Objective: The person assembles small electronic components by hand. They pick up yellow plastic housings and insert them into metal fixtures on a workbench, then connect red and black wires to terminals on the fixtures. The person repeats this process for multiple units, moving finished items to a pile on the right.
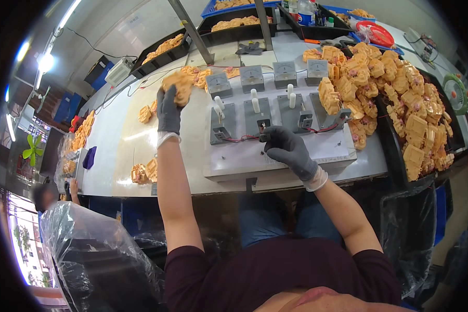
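My left hand (170, 112), in a grey glove, is raised over the left part of the white table and closed around a tan plastic casing (179, 87). The casing is slightly blurred. In a matching glove, my right hand (290, 152) is at the front of a test fixture (258, 115), a grey plate with white posts and a small metal clamp. Its fingers are curled together by the clamp and a red wire; whatever is between them is hidden. Similar fixtures stand on the same white box (286, 162), with several analog meters (252, 78) behind them.
A large heap of tan casings (400, 99) fills a black tray on the right and spills toward the fixtures. More casings (143, 171) lie on the table at left. Metal posts (191, 32) rise behind the meters. Another person (47, 196) is at the far left.
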A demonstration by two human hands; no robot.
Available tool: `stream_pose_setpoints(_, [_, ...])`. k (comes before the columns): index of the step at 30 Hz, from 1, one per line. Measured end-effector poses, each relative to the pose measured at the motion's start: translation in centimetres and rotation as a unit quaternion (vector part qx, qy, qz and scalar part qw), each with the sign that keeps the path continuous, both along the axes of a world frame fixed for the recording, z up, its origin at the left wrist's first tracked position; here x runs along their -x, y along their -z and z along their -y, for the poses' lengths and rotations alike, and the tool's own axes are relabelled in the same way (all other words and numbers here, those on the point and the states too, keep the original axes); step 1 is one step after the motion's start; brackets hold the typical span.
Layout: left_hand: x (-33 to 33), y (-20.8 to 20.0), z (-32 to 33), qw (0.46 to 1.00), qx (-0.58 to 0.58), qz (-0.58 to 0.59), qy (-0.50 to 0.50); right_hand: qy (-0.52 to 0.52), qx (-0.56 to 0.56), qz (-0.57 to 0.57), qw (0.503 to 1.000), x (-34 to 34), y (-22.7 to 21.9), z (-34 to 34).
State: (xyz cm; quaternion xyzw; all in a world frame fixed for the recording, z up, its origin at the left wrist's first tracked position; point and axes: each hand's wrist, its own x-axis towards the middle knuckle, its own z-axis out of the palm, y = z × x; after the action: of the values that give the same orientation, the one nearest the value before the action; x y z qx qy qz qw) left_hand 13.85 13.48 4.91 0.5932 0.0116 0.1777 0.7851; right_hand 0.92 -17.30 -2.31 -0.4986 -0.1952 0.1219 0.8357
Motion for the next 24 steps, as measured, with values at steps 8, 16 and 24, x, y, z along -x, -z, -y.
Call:
stream_pose_setpoints(8, [2.3,-0.1,12.5,0.776,-0.597,0.190,-0.070,-0.006,-0.022,0.021,1.000,0.2,-0.2,-0.8])
stream_pose_setpoints(16, [4.5,0.4,14.8,0.772,-0.619,0.006,0.145,0.031,0.030,0.065,0.997,0.1,0.1,-0.8])
stream_pose_setpoints(24, [12.9,2.3,15.5,0.914,-0.340,0.202,-0.087,0.199,0.483,0.211,0.826,0.3,0.6,-2.4])
